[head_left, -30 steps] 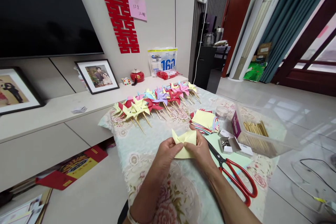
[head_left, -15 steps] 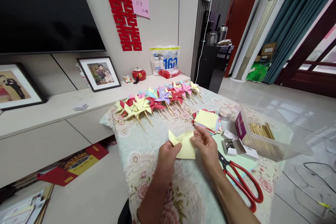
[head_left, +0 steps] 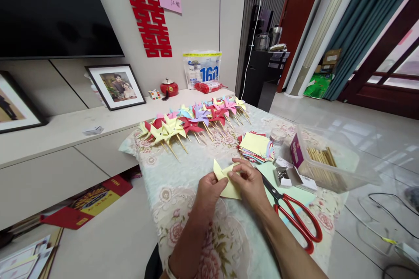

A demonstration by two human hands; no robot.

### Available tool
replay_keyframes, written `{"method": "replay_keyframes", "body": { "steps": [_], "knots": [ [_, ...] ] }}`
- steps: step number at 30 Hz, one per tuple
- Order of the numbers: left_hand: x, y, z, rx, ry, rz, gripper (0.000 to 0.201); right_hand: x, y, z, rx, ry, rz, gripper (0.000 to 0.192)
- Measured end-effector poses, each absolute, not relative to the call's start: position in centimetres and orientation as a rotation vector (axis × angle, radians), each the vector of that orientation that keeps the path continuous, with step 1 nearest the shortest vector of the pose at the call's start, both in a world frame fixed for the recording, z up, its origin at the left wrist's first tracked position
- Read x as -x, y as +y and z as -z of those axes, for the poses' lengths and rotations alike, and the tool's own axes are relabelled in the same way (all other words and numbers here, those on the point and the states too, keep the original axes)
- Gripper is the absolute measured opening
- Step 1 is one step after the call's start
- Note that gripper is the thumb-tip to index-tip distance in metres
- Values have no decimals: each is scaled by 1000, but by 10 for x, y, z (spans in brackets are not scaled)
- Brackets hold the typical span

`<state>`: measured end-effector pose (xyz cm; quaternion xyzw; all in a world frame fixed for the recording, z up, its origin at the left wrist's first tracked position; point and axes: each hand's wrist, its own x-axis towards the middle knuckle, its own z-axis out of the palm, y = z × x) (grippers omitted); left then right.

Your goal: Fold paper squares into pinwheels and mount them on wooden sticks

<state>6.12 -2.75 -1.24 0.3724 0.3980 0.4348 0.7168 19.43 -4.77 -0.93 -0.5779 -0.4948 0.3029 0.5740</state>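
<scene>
A yellow paper square [head_left: 229, 183], partly folded, sits just above the floral tablecloth [head_left: 183, 192], pinched between the left hand [head_left: 209, 189] and right hand [head_left: 250, 183]. Red scissors [head_left: 294, 218] lie beside; finished pinwheels [head_left: 193, 122] apparently line the far edge.

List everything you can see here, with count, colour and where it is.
paper square: one, pale yellow, partly folded, held in both hands
finished pinwheels: many, mixed colours, row at table's far edge
paper stack: one, multicoloured, right of centre
scissors: one, red handles, right of the hands
clear tub: one, holding wooden sticks
small jar: one, clear
table: one, floral cloth
left hand: gripping paper
right hand: pinching paper
</scene>
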Motion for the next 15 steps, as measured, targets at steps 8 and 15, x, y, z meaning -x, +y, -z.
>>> {"method": "replay_keyframes", "body": {
  "steps": [8, 15],
  "knots": [
    [-59, -28, 14, -852, 871, -954, 34, -194, -48, 7, 1371, -1134, -744, 15],
    [-59, -28, 13, -843, 861, -942, 31, -194, -48, 6, 1365, -1136, -734, 16]
  ]
}}
